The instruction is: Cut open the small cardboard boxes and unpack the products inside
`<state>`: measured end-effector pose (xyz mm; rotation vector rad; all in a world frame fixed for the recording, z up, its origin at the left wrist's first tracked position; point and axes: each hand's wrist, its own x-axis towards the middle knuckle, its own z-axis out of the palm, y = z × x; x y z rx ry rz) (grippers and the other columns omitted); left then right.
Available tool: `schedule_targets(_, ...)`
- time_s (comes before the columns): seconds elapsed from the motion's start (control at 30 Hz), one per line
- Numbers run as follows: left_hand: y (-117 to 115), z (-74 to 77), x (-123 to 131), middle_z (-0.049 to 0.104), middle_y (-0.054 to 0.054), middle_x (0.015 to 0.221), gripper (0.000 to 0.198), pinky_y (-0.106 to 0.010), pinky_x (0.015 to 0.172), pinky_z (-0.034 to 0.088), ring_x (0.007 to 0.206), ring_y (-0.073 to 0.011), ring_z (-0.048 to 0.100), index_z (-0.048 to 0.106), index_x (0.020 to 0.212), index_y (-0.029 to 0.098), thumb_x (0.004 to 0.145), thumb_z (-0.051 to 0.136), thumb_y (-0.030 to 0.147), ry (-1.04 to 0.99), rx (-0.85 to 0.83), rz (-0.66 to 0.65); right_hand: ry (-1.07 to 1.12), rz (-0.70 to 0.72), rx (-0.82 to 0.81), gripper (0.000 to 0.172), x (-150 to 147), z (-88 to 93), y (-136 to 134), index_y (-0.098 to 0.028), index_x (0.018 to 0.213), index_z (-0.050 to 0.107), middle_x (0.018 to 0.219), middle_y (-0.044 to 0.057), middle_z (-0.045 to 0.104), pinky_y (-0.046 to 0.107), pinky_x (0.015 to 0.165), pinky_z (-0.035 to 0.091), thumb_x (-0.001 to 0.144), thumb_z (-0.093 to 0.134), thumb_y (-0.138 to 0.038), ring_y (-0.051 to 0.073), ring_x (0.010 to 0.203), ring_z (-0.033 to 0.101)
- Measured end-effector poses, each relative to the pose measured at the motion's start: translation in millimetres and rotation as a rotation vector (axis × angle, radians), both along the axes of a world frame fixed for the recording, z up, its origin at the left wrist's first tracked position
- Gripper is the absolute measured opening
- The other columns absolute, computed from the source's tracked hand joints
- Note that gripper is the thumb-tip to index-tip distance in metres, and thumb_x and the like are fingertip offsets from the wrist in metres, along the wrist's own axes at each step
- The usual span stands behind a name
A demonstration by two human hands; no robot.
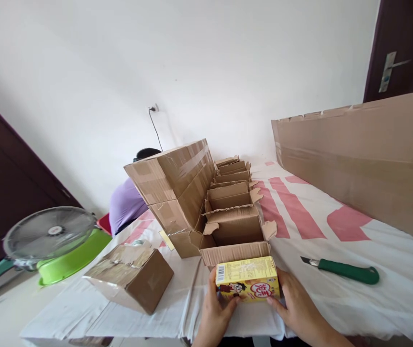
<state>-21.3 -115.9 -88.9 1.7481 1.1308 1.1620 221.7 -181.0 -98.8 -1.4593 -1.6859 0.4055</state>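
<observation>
A yellow printed carton (246, 279) is held between my two hands at the front of the cloth-covered table. My left hand (216, 308) grips its left end, and my right hand (295, 301) grips the right end, thumbs on the front face. Just behind the carton stands an open cardboard box (237, 253) with its flaps up; its inside is only partly visible. More open boxes (228, 197) run in a row away from me. To the right of my right hand lies a utility knife (347, 271) with a green handle and its blade showing.
Taped cardboard boxes (181, 183) are stacked left of the open row. A smaller box (130, 274) sits at the front left. A long cardboard panel (358, 159) stands on the right. Beyond the stack is a person in purple (127, 205); a green-based fan (58, 236) is at far left.
</observation>
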Motion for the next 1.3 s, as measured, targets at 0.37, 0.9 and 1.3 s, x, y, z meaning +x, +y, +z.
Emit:
schedule_targets(0.37, 6.5, 0.5, -8.7, 0.068, -0.013, 0.118, 0.074, -0.038, 0.091, 0.055, 0.110, -0.0306, 0.067, 0.048, 0.125, 0.020, 0.065, 0.084, 0.042, -0.228, -0.140, 0.104, -0.082, -0.069, -0.079, 0.061, -0.8, -3.4, -2.7, -0.016, 0.140, 0.043, 0.149, 0.017, 0.044, 0.049, 0.113, 0.037, 0.082, 0.056, -0.025, 0.031, 0.138, 0.041)
schedule_targets(0.9, 18.1, -8.9, -16.0, 0.030, -0.015, 0.153, 0.059, -0.048, 0.115, 0.033, 0.145, -0.0360, 0.029, 0.061, 0.115, 0.020, 0.063, 0.082, 0.040, 0.026, 0.126, 0.289, -0.180, -0.005, -0.182, 0.057, -0.6, 13.4, -5.1, -0.017, 0.137, 0.055, 0.150, 0.014, 0.046, 0.048, 0.114, 0.037, 0.082, 0.059, -0.026, 0.032, 0.137, 0.044)
schedule_targets(1.3, 15.5, -4.3, -11.9, 0.048, -0.015, 0.143, 0.067, -0.048, 0.111, 0.039, 0.135, -0.0358, 0.044, 0.059, 0.120, 0.020, 0.060, 0.082, 0.038, -0.079, 0.043, 0.262, -0.153, -0.011, -0.147, 0.057, -1.0, 5.5, -3.7, -0.019, 0.138, 0.054, 0.151, 0.013, 0.046, 0.050, 0.114, 0.037, 0.081, 0.060, -0.025, 0.032, 0.137, 0.044)
